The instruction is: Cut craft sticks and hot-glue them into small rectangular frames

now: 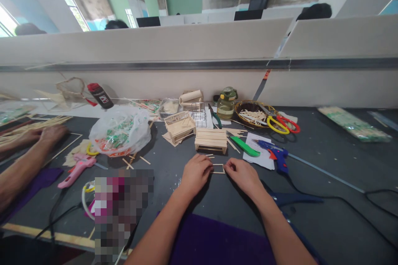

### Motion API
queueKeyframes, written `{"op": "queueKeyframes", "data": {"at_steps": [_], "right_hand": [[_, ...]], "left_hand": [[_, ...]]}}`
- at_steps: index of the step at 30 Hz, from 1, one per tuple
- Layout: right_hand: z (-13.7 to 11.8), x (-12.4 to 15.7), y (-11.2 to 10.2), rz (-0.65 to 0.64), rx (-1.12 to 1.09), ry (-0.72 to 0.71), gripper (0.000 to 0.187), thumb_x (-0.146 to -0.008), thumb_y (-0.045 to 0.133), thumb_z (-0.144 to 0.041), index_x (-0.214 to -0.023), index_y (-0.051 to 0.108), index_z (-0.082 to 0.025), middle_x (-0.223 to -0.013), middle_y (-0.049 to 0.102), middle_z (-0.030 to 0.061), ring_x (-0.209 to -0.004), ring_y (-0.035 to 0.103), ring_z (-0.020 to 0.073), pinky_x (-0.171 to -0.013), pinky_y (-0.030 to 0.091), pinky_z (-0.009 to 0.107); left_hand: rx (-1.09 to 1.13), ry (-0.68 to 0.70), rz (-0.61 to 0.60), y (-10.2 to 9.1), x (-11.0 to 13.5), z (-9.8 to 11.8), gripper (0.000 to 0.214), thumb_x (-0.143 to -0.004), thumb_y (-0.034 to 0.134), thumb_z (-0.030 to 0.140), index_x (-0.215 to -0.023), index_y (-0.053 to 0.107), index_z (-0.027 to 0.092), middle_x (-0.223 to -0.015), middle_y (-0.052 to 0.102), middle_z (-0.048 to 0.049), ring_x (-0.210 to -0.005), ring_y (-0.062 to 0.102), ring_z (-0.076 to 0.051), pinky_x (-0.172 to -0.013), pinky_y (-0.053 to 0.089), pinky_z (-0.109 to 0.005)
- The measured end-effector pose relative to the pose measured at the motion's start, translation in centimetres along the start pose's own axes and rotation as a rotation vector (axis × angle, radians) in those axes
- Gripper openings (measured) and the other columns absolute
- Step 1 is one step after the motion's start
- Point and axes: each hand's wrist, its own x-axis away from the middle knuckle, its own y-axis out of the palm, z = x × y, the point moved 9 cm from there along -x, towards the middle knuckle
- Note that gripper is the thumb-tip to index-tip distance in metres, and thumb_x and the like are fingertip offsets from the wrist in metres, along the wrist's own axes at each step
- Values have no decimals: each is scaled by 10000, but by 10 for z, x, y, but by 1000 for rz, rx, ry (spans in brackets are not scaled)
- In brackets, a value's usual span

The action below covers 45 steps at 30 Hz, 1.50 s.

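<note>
My left hand (195, 172) and my right hand (241, 174) rest on the dark table and together pinch a small frame of thin wooden sticks (218, 168), one hand at each end. Just beyond the frame stands a flat slatted wooden block (211, 140), with a small stick-built house model (179, 125) to its left. A green utility knife (244, 146) and a blue glue gun (276, 155) on white paper lie to the right of my hands.
A co-worker's hands (37, 136) rest at the far left near long sticks. A plastic bag (120, 130), a pink glue gun (76, 168), a basket of sticks (251, 115), red-and-yellow scissors (282, 124), a bottle (226, 103) and cables lie around. A partition wall closes the back.
</note>
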Motion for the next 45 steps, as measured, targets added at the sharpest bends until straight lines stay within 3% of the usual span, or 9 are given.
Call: {"op": "queueKeyframes", "data": {"at_steps": [6,11,18,45], "right_hand": [[0,1,0,-8,-6,0,198,-852,504,-309,-726,626,-218,-682,656,-6,-660,565,145,-537,245,238],[0,1,0,-11,-27,-12,184,-847,511,-298,-735,635,-220,-696,662,0,-671,572,150,-542,252,239],[2,0,1,-15,-64,-31,145,-834,516,-261,-770,643,-231,-691,659,-12,-664,574,144,-551,269,237],[-1,2,-1,-15,-69,-54,157,-857,492,-259,-816,643,-242,-719,665,-10,-697,595,150,-566,287,236]], "left_hand": [[-1,-202,113,-26,6,-38,135,-869,544,170,-851,673,204,-867,652,-28,-886,555,-175,-797,414,-279],[77,-334,70,-24,11,-60,115,-829,585,163,-832,691,207,-847,666,-17,-846,589,-165,-750,417,-258],[42,-307,2,-13,8,-51,105,-817,602,175,-784,696,209,-830,658,-21,-845,588,-169,-748,409,-255],[-5,-243,-32,-13,9,-42,254,-814,485,90,-871,696,219,-886,653,-30,-884,588,-168,-794,429,-255]]}}
